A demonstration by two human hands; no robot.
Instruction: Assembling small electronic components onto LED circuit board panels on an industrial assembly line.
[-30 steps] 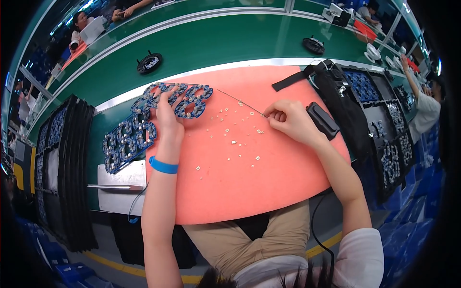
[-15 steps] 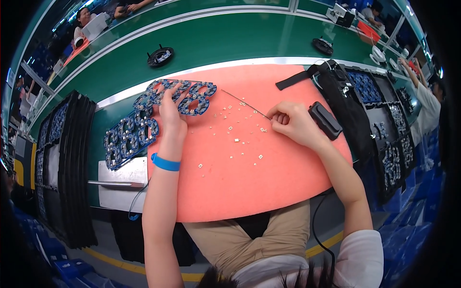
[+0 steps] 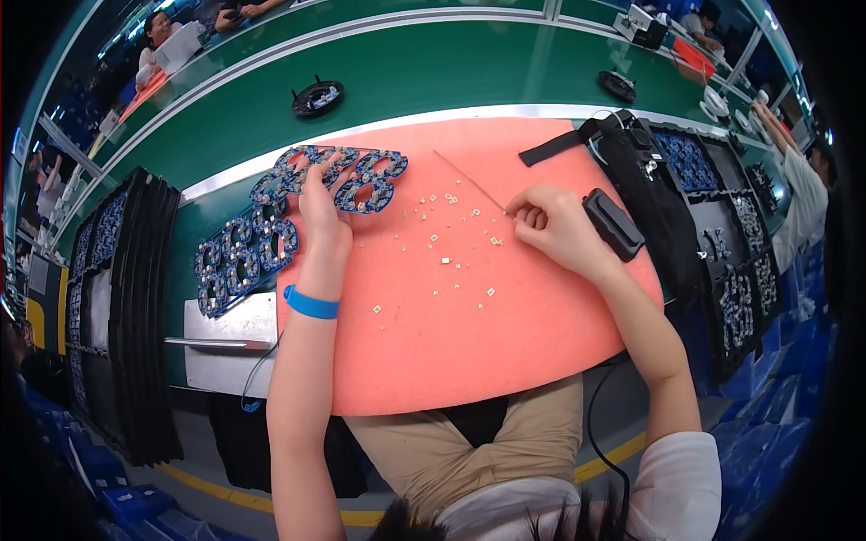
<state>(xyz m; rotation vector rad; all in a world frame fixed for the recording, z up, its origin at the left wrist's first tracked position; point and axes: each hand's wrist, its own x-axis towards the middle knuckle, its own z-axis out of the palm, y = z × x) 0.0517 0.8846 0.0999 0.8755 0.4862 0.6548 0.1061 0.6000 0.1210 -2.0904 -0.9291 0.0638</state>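
My left hand point(image 3: 320, 203) grips a blue circuit board point(image 3: 372, 183) made of joined figure-eight shapes, its fingers partly hidden by the board. A similar blue board point(image 3: 244, 261) lies left of my wrist. My right hand point(image 3: 555, 227) pinches a thin rod-like tool point(image 3: 471, 180), whose tip points to the far left, over the pink mat and apart from the board. Small pale square pieces point(image 3: 446, 261) lie scattered across the pink mat point(image 3: 433, 361) between my hands.
Stacked black trays point(image 3: 117, 316) with blue boards stand at left, beside a metal plate point(image 3: 230, 361). On the right are a black case point(image 3: 612, 225), a black strap point(image 3: 550, 149) and more trays point(image 3: 713, 225). Round black parts point(image 3: 317, 97) sit on the green belt point(image 3: 451, 77); co-workers are beyond.
My right hand has tilted the rod-like tool, so its tip moved farther away and to the right. The round black parts on the belt shifted right. My left hand stays nearly still.
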